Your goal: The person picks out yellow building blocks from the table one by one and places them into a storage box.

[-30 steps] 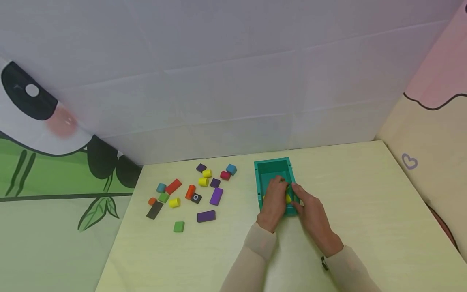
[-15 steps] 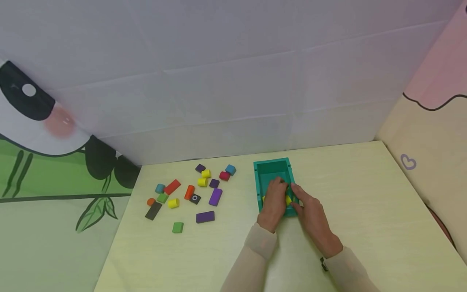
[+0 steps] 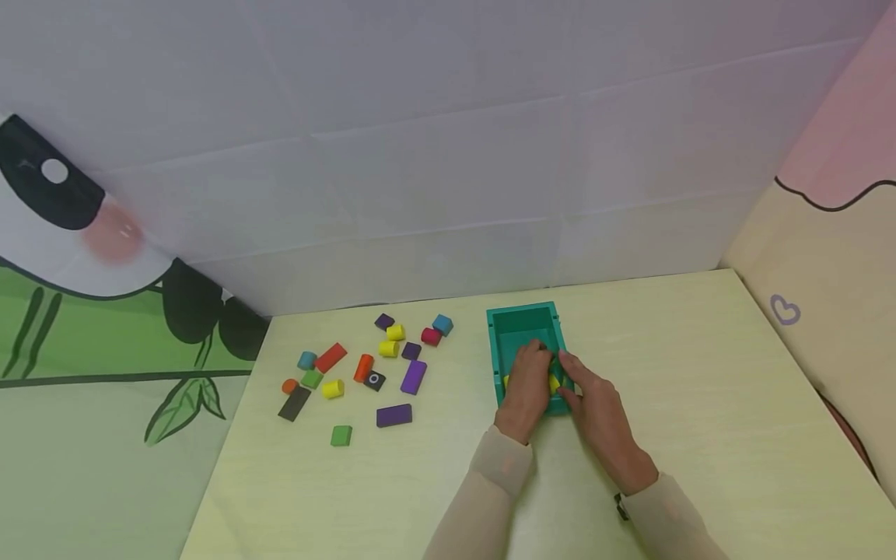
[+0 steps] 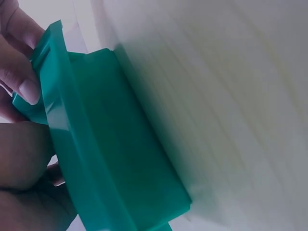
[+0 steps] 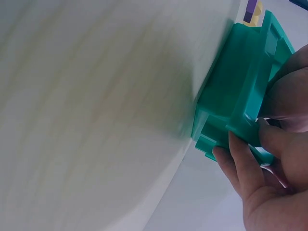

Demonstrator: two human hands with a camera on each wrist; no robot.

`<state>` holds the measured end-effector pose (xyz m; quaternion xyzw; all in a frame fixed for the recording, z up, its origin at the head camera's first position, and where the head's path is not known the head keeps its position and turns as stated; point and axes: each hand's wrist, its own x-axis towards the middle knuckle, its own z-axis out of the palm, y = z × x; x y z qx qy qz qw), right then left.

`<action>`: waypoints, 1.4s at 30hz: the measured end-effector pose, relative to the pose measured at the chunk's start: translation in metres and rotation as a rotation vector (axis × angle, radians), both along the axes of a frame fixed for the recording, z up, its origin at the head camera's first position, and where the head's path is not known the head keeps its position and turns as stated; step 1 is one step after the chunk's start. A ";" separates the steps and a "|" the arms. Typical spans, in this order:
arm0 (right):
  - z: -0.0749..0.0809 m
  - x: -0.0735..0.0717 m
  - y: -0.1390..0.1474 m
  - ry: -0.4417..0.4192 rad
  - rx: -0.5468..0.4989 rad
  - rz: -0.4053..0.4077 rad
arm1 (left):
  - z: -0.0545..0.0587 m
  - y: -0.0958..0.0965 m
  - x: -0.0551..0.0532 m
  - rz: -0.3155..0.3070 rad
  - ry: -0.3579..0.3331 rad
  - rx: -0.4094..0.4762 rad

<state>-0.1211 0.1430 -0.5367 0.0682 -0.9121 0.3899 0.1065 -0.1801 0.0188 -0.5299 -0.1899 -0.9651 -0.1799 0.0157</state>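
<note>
A teal plastic bin (image 3: 523,311) stands on the table, its long side running away from me. My left hand (image 3: 526,389) reaches over the near wall into it, fingertips hidden from the head view. What those fingers touch cannot be made out. Yellow blocks (image 3: 554,383) show partly under and beside this hand. My right hand (image 3: 605,412) grips the bin's near right corner. In the right wrist view, fingers (image 5: 243,159) of that hand lie against the outside under the rim, thumb above. In the left wrist view, the bin's long outer wall (image 4: 120,139) fills the middle.
Left of the bin lie scattered small blocks, among them a purple block (image 3: 394,415), a green block (image 3: 341,435), a red block (image 3: 330,358) and a dark grey block (image 3: 295,404). A pale wall (image 3: 448,194) rises along the table's (image 3: 700,373) back edge.
Both hands stay at the bin with hardly any movement. The whole scene shifts slightly left as the head camera moves; the blocks keep their places.
</note>
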 end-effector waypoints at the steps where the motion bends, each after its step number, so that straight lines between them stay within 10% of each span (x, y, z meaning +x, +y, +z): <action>1: 0.000 0.000 0.000 0.003 0.000 0.001 | 0.000 0.000 0.000 0.001 -0.002 0.000; 28: 0.002 -0.001 0.002 -0.003 -0.001 -0.007 | 0.032 -0.026 0.010 0.030 0.110 0.134; 42: 0.005 0.001 0.000 -0.097 -0.008 -0.015 | 0.042 -0.074 0.000 0.191 0.124 0.240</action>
